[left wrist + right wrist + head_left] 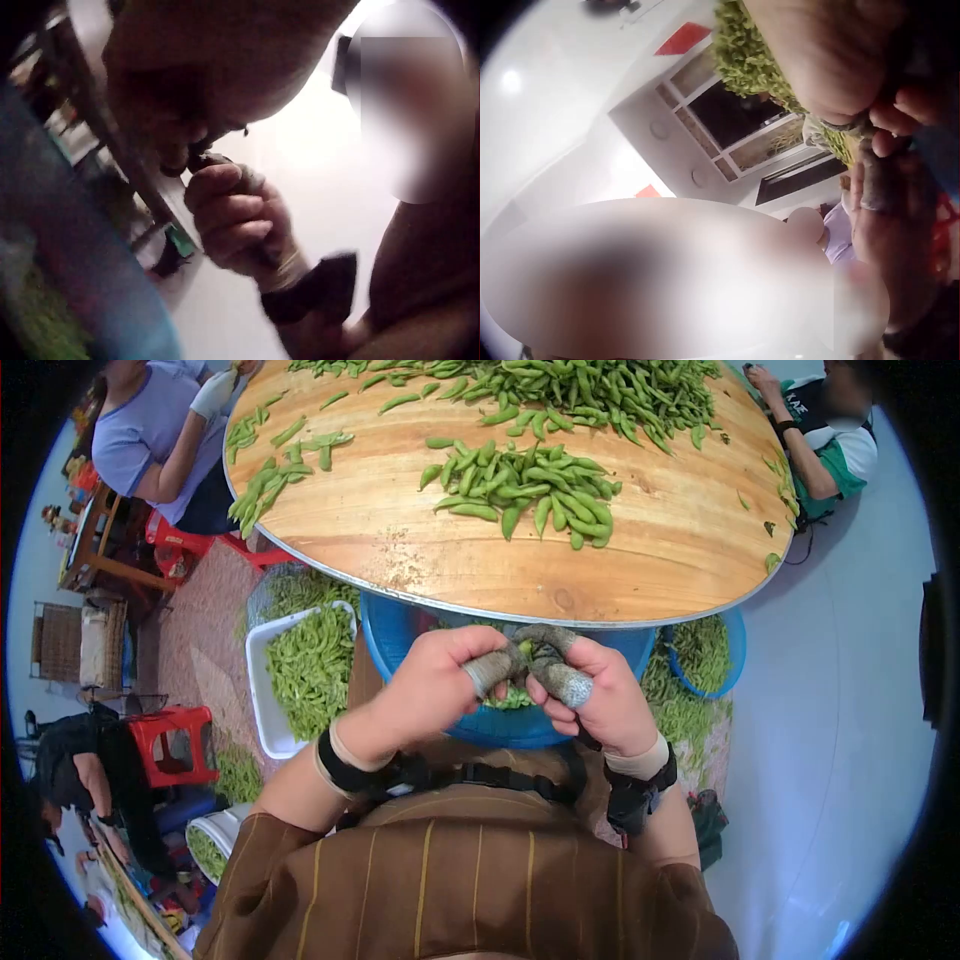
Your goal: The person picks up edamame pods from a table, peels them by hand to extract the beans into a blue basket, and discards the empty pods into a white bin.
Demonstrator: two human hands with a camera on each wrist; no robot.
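Pinching in the head view, my left hand [435,675] and right hand [600,695] hold a green pod [526,647] in a narrow grip above the blue tub [387,630]. The left wrist view shows curled fingers [229,206], pod indistinct. Right wrist: hands meet, pod unclear.

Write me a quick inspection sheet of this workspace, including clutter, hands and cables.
Surface: wooden table, dark specks near the front edge.
Job's things: green pods heaped on the table; white bin holding more; blue tub under the table's edge.
Clutter: loose pods on the floor; red stool at left.
Hands: left and right meet, pinching one small green piece.
Cables: nothing certain seen.
Surroundings: people at both sides.
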